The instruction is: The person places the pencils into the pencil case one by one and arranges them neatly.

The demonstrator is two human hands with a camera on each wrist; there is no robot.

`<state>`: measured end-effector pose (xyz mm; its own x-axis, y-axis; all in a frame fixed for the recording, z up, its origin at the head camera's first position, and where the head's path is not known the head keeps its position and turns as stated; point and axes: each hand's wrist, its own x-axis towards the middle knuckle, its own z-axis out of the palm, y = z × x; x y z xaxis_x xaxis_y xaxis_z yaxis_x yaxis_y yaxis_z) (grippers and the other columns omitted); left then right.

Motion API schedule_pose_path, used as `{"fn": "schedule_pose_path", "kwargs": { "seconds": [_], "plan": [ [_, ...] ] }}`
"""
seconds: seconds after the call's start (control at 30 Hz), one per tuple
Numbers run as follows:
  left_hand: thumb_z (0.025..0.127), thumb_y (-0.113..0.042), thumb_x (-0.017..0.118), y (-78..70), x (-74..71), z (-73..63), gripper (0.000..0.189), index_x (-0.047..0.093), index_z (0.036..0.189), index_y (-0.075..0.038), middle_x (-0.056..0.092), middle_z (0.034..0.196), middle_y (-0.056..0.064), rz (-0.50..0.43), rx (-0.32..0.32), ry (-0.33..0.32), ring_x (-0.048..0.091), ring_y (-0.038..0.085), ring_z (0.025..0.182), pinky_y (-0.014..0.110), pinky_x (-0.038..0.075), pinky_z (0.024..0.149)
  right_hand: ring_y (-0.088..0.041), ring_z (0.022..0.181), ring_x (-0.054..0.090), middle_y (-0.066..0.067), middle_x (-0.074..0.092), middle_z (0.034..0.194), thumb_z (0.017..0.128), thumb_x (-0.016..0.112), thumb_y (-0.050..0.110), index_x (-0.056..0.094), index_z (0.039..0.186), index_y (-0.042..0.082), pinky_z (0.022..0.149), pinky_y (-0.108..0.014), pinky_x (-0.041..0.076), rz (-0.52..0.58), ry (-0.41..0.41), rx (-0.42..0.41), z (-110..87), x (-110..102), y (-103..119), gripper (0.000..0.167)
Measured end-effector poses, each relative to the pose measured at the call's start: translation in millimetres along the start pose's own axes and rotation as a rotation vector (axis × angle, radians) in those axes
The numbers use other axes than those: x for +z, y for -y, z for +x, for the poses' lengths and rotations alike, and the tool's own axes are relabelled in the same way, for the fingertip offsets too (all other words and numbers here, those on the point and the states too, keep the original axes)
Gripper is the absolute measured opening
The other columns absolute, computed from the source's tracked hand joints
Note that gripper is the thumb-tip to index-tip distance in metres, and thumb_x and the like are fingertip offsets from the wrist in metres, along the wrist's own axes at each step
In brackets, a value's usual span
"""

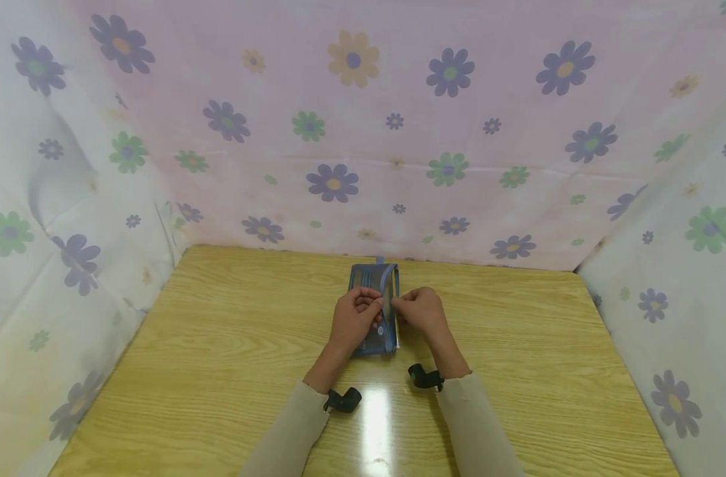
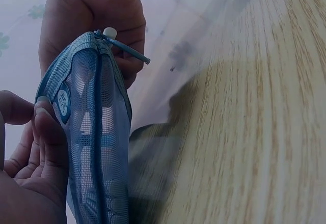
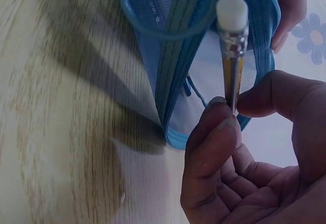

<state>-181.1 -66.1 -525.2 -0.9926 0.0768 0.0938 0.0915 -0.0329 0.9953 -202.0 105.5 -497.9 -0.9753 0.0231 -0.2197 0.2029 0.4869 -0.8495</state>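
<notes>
A blue mesh zip pencil case (image 1: 373, 343) lies on the table between the two hands. Its side is pinched by my left hand (image 1: 352, 321), thumb against fingers beside an oval label (image 2: 63, 103). On the other side my right hand (image 1: 424, 310) pinches a yellow pencil (image 3: 232, 76) between thumb and fingertips. The pencil's white eraser (image 3: 232, 13) and metal band show at the pouch's open mouth in the right wrist view. A long zipper pull (image 2: 130, 50) sticks out at the pouch's end in the left wrist view. Inside the pouch, printed pens or pencils show partly through the mesh.
The wood-grain table (image 1: 238, 311) spreads around the pouch. Flowered cloth (image 1: 393, 146) hangs behind it and along both sides. A blue strap loop (image 1: 379, 259) reaches towards the table's far edge. Black wrist cameras (image 1: 344, 400) sit at both cuffs.
</notes>
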Motion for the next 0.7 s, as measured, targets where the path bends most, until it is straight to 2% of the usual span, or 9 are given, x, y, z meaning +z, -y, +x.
{"fn": "schedule_pose_path", "kwargs": {
  "seconds": [0.2, 0.37, 0.5, 0.7],
  "plan": [
    [0.103, -0.005, 0.069, 1.1, 0.0, 0.5, 0.019, 0.068, 0.114, 0.010, 0.070, 0.093, 0.027, -0.009, 0.007, -0.004, 0.065, 0.013, 0.064, 0.024, 0.055, 0.057, -0.026, 0.066, 0.069, -0.015, 0.074, 0.073, 0.089, 0.070, 0.015, 0.079, 0.075, -0.001, 0.055, -0.028, 0.052, 0.042, -0.007, 0.007, 0.9, 0.6, 1.4, 0.023],
    [0.102, -0.005, 0.069, 1.2, 0.3, 0.8, 0.017, 0.068, 0.113, 0.009, 0.070, 0.092, 0.026, -0.015, 0.005, -0.002, 0.065, 0.013, 0.064, 0.024, 0.055, 0.056, -0.032, 0.070, 0.072, -0.017, 0.075, 0.074, 0.090, 0.071, 0.015, 0.079, 0.077, -0.004, 0.063, -0.038, 0.060, 0.074, 0.002, 0.008, 1.7, 1.1, 4.6, 0.024],
    [0.102, -0.005, 0.069, 0.7, 0.0, 0.3, 0.016, 0.069, 0.112, 0.007, 0.070, 0.092, 0.025, -0.016, 0.003, -0.002, 0.065, 0.013, 0.064, 0.023, 0.055, 0.056, -0.029, 0.069, 0.074, -0.015, 0.075, 0.073, 0.091, 0.072, 0.015, 0.080, 0.081, -0.005, 0.067, -0.041, 0.063, 0.073, 0.007, 0.005, 2.4, 2.5, 6.4, 0.024],
    [0.102, -0.005, 0.069, 2.7, -0.2, 1.0, 0.016, 0.069, 0.112, 0.007, 0.070, 0.090, 0.022, -0.020, 0.006, 0.000, 0.065, 0.013, 0.064, 0.023, 0.055, 0.056, -0.022, 0.063, 0.072, -0.014, 0.075, 0.072, 0.092, 0.073, 0.013, 0.080, 0.084, -0.006, 0.064, -0.040, 0.064, 0.075, 0.025, -0.004, 3.5, 4.7, 6.5, 0.022]
  ]
}}
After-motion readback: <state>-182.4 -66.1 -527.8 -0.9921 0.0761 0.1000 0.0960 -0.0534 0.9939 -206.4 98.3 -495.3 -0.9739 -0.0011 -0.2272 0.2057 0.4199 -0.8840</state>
